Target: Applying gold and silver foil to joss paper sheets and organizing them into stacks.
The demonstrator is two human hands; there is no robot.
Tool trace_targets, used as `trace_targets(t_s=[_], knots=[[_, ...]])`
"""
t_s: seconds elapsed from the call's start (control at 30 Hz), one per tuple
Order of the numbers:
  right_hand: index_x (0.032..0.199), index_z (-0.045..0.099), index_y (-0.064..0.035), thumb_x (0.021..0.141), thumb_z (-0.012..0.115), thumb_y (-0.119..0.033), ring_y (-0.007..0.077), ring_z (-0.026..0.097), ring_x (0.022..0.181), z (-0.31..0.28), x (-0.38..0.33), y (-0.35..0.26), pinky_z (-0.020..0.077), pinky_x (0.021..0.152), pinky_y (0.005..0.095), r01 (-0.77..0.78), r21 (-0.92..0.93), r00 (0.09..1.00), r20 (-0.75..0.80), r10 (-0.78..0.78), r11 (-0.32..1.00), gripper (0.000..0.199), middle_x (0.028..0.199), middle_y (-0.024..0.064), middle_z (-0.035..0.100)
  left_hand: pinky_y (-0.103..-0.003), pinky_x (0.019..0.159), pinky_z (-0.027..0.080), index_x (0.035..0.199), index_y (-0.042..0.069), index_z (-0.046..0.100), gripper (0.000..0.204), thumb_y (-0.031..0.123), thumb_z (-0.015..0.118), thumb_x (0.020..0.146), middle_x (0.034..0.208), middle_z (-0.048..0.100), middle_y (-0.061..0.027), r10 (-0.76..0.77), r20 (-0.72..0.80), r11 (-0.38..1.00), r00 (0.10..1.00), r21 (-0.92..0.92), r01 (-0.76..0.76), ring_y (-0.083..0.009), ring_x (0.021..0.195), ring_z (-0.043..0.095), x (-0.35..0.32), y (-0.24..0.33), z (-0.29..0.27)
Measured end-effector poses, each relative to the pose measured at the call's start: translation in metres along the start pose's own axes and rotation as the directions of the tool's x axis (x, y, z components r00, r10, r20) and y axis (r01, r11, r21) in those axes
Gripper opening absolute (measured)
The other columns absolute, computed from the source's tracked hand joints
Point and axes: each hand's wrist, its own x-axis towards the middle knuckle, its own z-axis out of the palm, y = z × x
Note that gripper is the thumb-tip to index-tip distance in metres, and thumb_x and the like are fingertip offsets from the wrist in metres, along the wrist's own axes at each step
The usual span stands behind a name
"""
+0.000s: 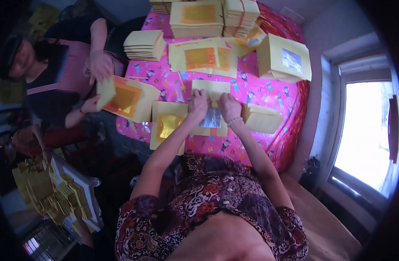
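Note:
Before me lies a pale yellow paper sheet (210,87) with a silver foil square (211,119) on its near half. My left hand (199,105) has its fingers curled down onto the sheet's left side. Opposite it, my right hand (230,108), a bracelet at its wrist, is closed on the right side; its fingertips are partly hidden. Left of them rests another yellow sheet with a gold foil square (169,126), close to my left forearm. Beside my right hand sits a small stack of folded yellow paper (262,118).
A pink patterned tablecloth (269,99) covers the table. Stacks of yellow paper (143,45) and a thick pile with silver foil (284,58) stand farther back. At the left, a co-worker (62,74) holds folded paper over orange-and-gold sheets (149,93). A bright window is at the right.

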Motion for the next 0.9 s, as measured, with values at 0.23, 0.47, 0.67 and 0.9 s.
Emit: trace_targets(t_s=[0.23, 0.47, 0.67, 0.9], knots=[[0.081, 0.052, -0.0082, 0.079, 0.063, -0.021, 0.0284, 0.057, 0.074, 0.022, -0.022, 0.009, 0.0470, 0.067, 0.0401, 0.067, 0.015, 0.986, -0.155, -0.064, 0.998, 0.017, 0.076, 0.0097, 0.056, -0.042, 0.071, 0.051, 0.103, 0.003, 0.044, 0.046, 0.037, 0.066, 0.079, 0.102, 0.046, -0.0171, 0.004, 0.052, 1.000, 0.999, 0.018, -0.005, -0.0351, 0.090, 0.058, -0.007, 0.007, 0.004], [0.084, 0.053, -0.0096, 0.078, 0.064, -0.025, 0.0256, 0.055, 0.077, 0.019, -0.031, 0.013, 0.0426, 0.065, 0.0385, 0.111, 0.054, 0.990, -0.094, -0.106, 0.992, 0.020, 0.079, 0.0070, 0.053, -0.039, 0.070, 0.050, 0.099, 0.003, 0.047, 0.043, 0.037, 0.066, 0.079, 0.099, 0.047, -0.0155, 0.061, -0.093, 0.996, 0.994, 0.067, -0.055, -0.0319, 0.086, 0.056, -0.016, 0.001, 0.012], [0.076, 0.055, -0.0112, 0.075, 0.066, -0.025, 0.0239, 0.055, 0.076, 0.018, -0.030, 0.011, 0.0413, 0.065, 0.0381, 0.131, -0.050, 0.977, -0.163, -0.138, 0.990, 0.018, 0.074, 0.0054, 0.054, -0.039, 0.072, 0.048, 0.098, 0.003, 0.048, 0.040, 0.032, 0.067, 0.078, 0.096, 0.048, -0.0147, 0.090, -0.188, 0.995, 0.978, 0.059, -0.080, -0.0307, 0.086, 0.054, -0.024, 0.002, 0.018], [0.076, 0.054, -0.0096, 0.071, 0.067, -0.017, 0.0263, 0.055, 0.073, 0.027, -0.027, 0.006, 0.0454, 0.065, 0.0377, 0.220, 0.009, 0.961, -0.171, -0.215, 0.976, 0.016, 0.073, 0.0074, 0.054, -0.040, 0.073, 0.046, 0.099, 0.003, 0.049, 0.038, 0.031, 0.066, 0.078, 0.096, 0.047, -0.0145, 0.078, -0.239, 0.997, 0.968, 0.042, -0.070, -0.0317, 0.086, 0.053, -0.024, 0.002, 0.024]])
